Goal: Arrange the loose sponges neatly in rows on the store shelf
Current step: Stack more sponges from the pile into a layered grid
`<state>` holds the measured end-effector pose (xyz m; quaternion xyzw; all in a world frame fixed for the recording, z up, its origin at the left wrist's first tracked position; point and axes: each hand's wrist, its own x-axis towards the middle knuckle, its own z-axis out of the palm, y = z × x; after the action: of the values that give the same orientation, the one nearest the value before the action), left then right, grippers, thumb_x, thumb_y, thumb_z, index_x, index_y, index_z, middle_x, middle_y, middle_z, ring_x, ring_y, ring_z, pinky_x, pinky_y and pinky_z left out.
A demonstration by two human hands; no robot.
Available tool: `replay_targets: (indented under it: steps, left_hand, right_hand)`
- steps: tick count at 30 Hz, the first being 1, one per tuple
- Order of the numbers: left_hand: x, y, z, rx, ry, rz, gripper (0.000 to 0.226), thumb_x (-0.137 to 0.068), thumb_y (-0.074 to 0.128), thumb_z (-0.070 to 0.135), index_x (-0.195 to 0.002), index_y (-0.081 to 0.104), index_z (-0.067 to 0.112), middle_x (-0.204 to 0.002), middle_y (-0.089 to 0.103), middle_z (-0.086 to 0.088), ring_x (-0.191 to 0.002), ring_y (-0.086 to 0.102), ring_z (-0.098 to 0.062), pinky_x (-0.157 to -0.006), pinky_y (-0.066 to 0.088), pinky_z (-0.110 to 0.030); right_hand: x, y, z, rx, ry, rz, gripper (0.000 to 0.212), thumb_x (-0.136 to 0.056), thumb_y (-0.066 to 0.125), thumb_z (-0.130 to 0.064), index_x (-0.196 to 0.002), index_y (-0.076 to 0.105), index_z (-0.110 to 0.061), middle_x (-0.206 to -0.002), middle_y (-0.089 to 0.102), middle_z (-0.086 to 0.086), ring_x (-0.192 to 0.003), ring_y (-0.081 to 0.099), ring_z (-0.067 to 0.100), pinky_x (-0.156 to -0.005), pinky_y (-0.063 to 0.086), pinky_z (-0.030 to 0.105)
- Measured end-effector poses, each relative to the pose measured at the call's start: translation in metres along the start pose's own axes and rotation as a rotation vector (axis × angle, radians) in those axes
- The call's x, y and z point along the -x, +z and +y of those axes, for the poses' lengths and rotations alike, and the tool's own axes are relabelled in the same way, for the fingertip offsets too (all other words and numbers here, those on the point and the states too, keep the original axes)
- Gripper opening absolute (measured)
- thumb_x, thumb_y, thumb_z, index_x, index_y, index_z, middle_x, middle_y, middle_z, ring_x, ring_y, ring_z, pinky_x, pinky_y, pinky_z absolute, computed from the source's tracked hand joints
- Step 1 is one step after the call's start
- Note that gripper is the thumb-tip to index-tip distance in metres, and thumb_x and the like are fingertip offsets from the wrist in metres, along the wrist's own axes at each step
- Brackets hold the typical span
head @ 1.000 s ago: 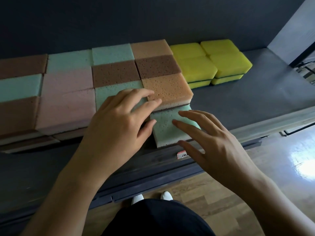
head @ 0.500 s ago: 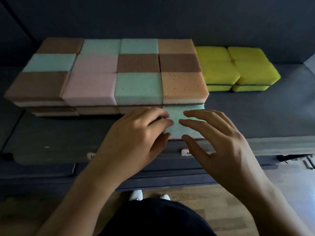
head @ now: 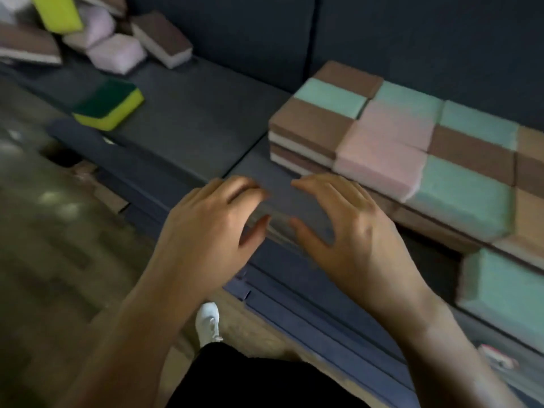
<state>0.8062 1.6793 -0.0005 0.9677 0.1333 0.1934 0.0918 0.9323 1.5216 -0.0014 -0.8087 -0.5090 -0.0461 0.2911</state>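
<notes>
Lifting off the mint-green sponge (head: 500, 290) pressed half a second ago and drifting leftward, with left hand (head: 206, 228) and right hand (head: 359, 231) now hovering side by side over the front of the dark shelf (head: 191, 122), fingers loosely curled, spread and gripping nothing. Sitting at right in tidy stacked rows: brown, pink, mint and orange sponge blocks (head: 382, 148), edges flush, with that mint-green sponge lying alone in front. Lying at far left, blurred: a yellow sponge (head: 109, 104) topped with a dark green pad, set apart, and a loose pile (head: 112, 45) of brown, lilac and yellow sponges heaped behind it.
</notes>
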Motion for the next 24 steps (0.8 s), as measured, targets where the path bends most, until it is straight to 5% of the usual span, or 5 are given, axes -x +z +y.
replay_targets:
  steps: [12,24]
  left_hand:
    - [-0.040,-0.045,-0.228,-0.098,-0.194,0.074,0.035,-0.085,0.067,0.031,-0.116,0.064,0.015,-0.116,0.061,0.001,-0.101,0.060,-0.022,-0.079,0.051,-0.037]
    - [-0.110,-0.024,-0.333,-0.100,-0.286,-0.131,0.078,-0.081,0.041,0.071,-0.126,0.056,0.009,-0.118,0.062,-0.014,-0.103,0.061,-0.034,-0.079,0.050,-0.043]
  right_hand:
    - [-0.201,0.131,-0.098,-0.011,-0.094,0.015,0.042,-0.091,0.066,-0.032,-0.129,0.059,-0.016,-0.127,0.060,-0.001,-0.117,0.057,0.019,-0.091,0.053,0.035]
    - [-0.304,0.183,-0.119,0.027,0.036,0.049,0.041,-0.092,0.061,-0.035,-0.130,0.058,-0.019,-0.131,0.057,-0.004,-0.120,0.054,0.016,-0.092,0.052,0.034]
